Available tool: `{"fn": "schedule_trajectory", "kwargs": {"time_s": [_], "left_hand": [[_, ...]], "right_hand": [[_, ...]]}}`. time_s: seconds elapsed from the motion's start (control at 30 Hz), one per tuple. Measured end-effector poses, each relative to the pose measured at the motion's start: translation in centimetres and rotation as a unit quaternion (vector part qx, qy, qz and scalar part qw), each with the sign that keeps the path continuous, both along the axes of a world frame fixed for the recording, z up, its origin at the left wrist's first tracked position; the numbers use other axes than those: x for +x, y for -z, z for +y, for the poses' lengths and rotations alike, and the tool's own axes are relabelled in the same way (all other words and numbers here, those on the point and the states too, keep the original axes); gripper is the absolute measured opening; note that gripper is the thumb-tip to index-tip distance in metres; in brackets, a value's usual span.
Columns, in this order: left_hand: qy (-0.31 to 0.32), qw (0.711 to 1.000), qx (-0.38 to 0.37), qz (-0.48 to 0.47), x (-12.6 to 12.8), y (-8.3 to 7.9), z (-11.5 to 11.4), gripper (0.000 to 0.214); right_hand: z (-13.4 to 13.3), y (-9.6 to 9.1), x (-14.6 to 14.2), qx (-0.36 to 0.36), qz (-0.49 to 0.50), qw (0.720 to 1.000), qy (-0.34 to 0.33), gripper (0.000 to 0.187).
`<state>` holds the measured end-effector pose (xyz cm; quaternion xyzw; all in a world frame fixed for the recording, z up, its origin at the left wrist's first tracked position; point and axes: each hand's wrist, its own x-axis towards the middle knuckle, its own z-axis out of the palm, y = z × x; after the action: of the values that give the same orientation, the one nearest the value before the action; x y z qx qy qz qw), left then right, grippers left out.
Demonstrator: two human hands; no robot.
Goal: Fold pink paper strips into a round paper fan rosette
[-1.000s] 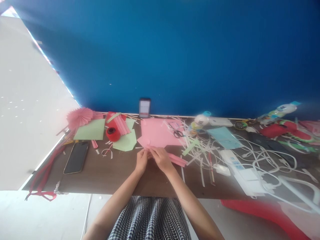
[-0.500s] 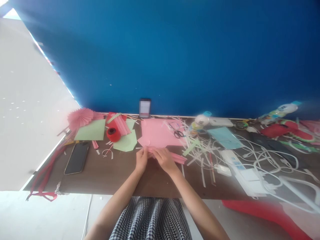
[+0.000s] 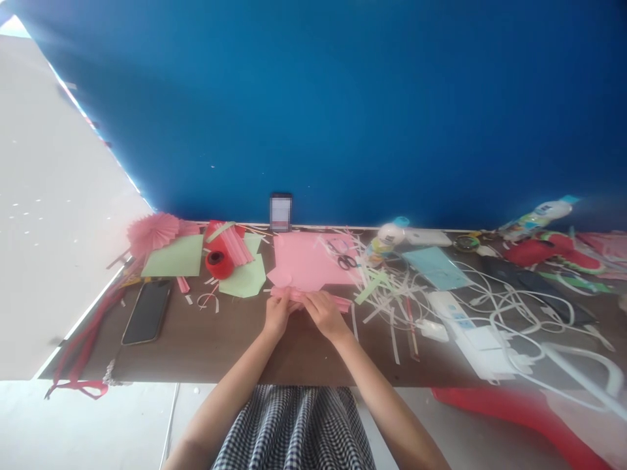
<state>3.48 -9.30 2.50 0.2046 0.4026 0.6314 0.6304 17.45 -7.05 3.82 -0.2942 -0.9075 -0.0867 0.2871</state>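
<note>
Both my hands hold a narrow pleated strip of pink paper (image 3: 341, 303) near the front middle of the table. My left hand (image 3: 278, 313) pinches its left part, and my right hand (image 3: 321, 313) has its fingers closed over the middle. The pleated right end sticks out past my right hand. Just behind lies a flat pink sheet (image 3: 308, 254), with scissors (image 3: 347, 262) on its right side. My fingers hide part of the folds.
White paper strips (image 3: 386, 287) lie heaped to the right beside a glue bottle (image 3: 389, 238), a power strip (image 3: 470, 339) and tangled cables. On the left are a phone (image 3: 147, 312), red tape (image 3: 219, 264), green paper (image 3: 174, 256) and a pink paper fan (image 3: 153, 234). A blue wall (image 3: 313, 117) rises behind.
The pleated pink strip has shifted left between my hands, so less of it extends past my right hand. My hands stay close together; the whole view has moved slightly.
</note>
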Motion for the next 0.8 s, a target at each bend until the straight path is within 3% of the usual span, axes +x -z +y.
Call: {"fn": "schedule_trajectory", "kwargs": {"time_s": [0.13, 0.3, 0.43, 0.57, 0.7, 0.8], "left_hand": [[-0.019, 0.999, -0.017, -0.024, -0.6, 0.2, 0.3, 0.042], [-0.016, 0.998, -0.012, -0.055, -0.1, 0.2, 0.1, 0.04], [0.0, 0.999, -0.003, -0.05, 0.3, 0.4, 0.1, 0.039], [-0.018, 0.998, 0.011, -0.053, -0.1, 0.5, 0.3, 0.035], [-0.031, 0.997, 0.008, -0.076, -0.6, 0.6, 0.5, 0.034], [-0.022, 0.996, 0.002, -0.088, -0.8, 0.8, 0.6, 0.033]], "right_hand": [[0.5, 0.2, 1.5, 0.015, -0.015, 0.999, 0.032, 0.028], [0.3, 0.0, 1.4, 0.043, -0.036, 0.998, 0.011, 0.026], [-0.1, -0.1, 1.0, 0.013, -0.023, 1.0, 0.01, 0.026], [-0.1, 0.0, 1.7, -0.023, 0.064, 0.992, 0.107, 0.018], [0.0, 0.7, 2.3, -0.117, 0.238, 0.944, 0.195, 0.014], [0.0, 1.4, 2.3, -0.273, 0.362, 0.876, 0.162, 0.02]]}}
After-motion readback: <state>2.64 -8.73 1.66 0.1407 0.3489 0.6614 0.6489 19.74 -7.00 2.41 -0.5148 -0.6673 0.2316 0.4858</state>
